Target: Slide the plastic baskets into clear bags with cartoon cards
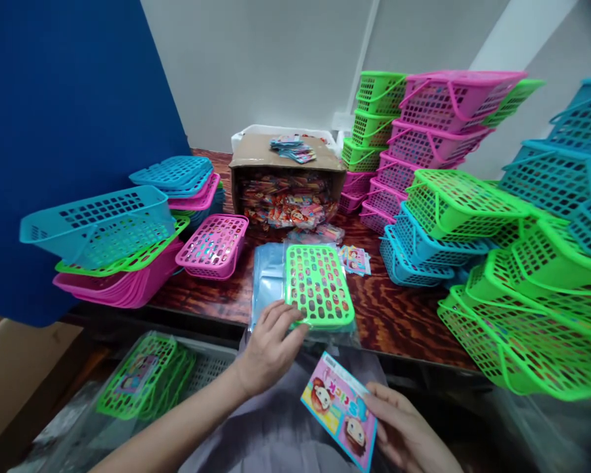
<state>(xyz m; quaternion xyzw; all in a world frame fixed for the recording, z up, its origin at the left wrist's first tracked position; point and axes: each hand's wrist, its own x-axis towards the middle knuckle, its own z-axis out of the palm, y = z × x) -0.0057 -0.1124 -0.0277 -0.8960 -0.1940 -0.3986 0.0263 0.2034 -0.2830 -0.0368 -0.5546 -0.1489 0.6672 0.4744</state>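
My right hand (404,424) pinches a printed card (342,410) by its right edge, over my lap. The card has cartoon faces and the word "Stick". At the table's front edge, my left hand (270,348) has its curled fingers on the near left corner of a green perforated lid (320,284). Clear plastic film shows around this lid, and colourful items show through its holes. Beneath and to the left of it lies a stack of clear-blue plastic bags (268,279). Several similar cards (355,260) lie just right of the lid.
An open cardboard box (288,154) full of small packets stands behind. Pink baskets (438,102), green baskets and blue baskets are stacked at right. A pink lidded basket (214,246) and a blue basket (98,220) sit left. Below, a grey crate (209,364) stands beside bagged green baskets (140,378).
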